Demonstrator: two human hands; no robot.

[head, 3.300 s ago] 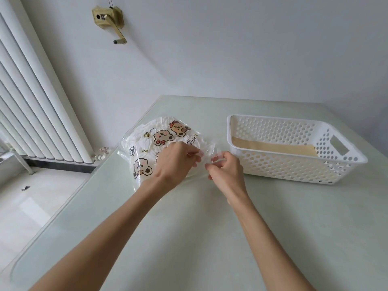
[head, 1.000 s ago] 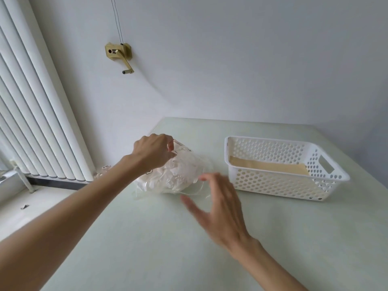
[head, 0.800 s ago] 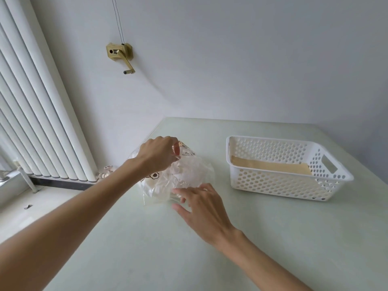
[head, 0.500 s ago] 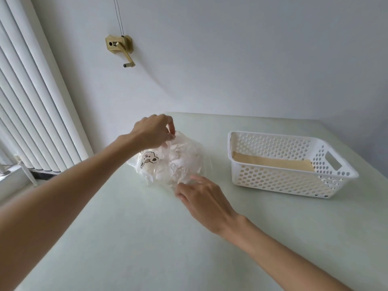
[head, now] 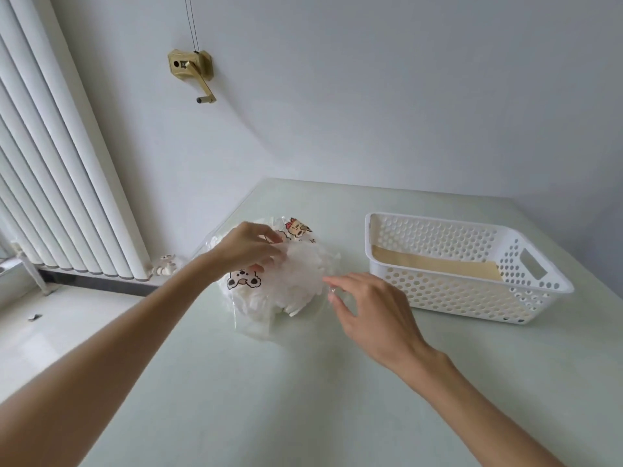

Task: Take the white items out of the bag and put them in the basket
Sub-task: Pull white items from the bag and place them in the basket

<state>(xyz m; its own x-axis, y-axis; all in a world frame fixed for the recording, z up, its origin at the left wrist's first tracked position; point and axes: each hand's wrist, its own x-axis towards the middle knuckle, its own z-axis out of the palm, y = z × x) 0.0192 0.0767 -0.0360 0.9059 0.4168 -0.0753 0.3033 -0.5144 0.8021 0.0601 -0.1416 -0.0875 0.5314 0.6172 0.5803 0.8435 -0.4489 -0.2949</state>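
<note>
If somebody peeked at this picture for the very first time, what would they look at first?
Probably the clear bag with cartoon bears printed on it, lying in the middle of the pale table and stuffed with crinkly white items. The left hand reaches into it from the top while the right hand pinches its near edge. Next comes the white basket full of holes, standing to the right of the bag.

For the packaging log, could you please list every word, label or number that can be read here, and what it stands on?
No text can be read.
bag: cartoon bear faces and small star marks only; any lettering is too blurred to make out.
basket: no label visible.
wall crank: no marking legible.
</note>
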